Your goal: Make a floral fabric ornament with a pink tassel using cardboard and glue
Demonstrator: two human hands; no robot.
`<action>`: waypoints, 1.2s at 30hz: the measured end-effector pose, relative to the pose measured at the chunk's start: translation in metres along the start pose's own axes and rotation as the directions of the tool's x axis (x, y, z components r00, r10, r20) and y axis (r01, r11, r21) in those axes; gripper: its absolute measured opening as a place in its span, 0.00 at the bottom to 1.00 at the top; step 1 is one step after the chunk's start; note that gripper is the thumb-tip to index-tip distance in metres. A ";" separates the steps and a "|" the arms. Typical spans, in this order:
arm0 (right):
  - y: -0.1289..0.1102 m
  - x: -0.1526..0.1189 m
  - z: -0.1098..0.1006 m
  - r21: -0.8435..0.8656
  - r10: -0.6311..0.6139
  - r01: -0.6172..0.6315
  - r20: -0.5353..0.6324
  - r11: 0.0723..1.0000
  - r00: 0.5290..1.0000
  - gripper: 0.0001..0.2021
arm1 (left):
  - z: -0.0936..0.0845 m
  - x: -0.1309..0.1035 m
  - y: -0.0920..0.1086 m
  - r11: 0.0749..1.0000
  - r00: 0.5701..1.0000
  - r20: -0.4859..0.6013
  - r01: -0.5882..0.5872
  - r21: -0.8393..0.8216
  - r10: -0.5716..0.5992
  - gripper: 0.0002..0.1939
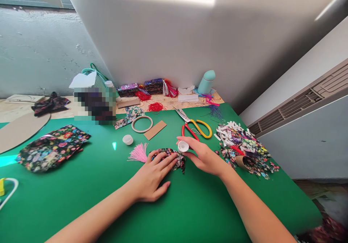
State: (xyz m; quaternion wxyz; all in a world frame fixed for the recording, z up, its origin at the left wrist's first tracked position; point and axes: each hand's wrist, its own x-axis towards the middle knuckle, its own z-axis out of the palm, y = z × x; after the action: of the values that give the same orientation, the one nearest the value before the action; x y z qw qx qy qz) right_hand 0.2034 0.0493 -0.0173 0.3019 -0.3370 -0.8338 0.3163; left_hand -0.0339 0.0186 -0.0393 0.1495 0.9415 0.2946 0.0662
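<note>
Bare forearms [246, 196], cut off below, reach over the green tabletop [176, 217]. The left hand [152, 177] has its grip released, fingers spread across a floral fabric piece [166, 150] at the tabletop's middle, covering much of it. The piece's long axis seems to run between the left and right edges; beside it, a pink tassel [138, 153] fans towards the left edge. The right hand [204, 158] grasps a white plastic container [183, 147] at the fabric's right end, round end facing up; the container's lower part is hard to make out.
</note>
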 end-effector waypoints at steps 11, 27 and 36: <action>0.001 0.000 0.000 -0.017 -0.013 0.013 -0.005 1.000 1.000 0.26 | 0.000 0.000 -0.001 1.000 1.000 -0.017 -0.006 0.010 0.006 0.38; 0.003 0.001 0.002 -0.010 -0.040 0.040 -0.031 0.999 0.999 0.25 | 0.001 0.000 0.000 1.000 1.000 -0.008 -0.005 0.030 0.005 0.37; 0.003 0.001 0.001 0.003 -0.034 0.034 -0.015 0.999 0.999 0.26 | 0.000 0.000 0.001 0.999 1.000 -0.013 -0.003 0.047 0.003 0.37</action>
State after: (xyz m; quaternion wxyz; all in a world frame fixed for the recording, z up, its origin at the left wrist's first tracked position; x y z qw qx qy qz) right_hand 0.2030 0.0517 -0.0198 0.3140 -0.3248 -0.8366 0.3100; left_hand -0.0335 0.0179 -0.0390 0.1254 0.9447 0.2958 0.0657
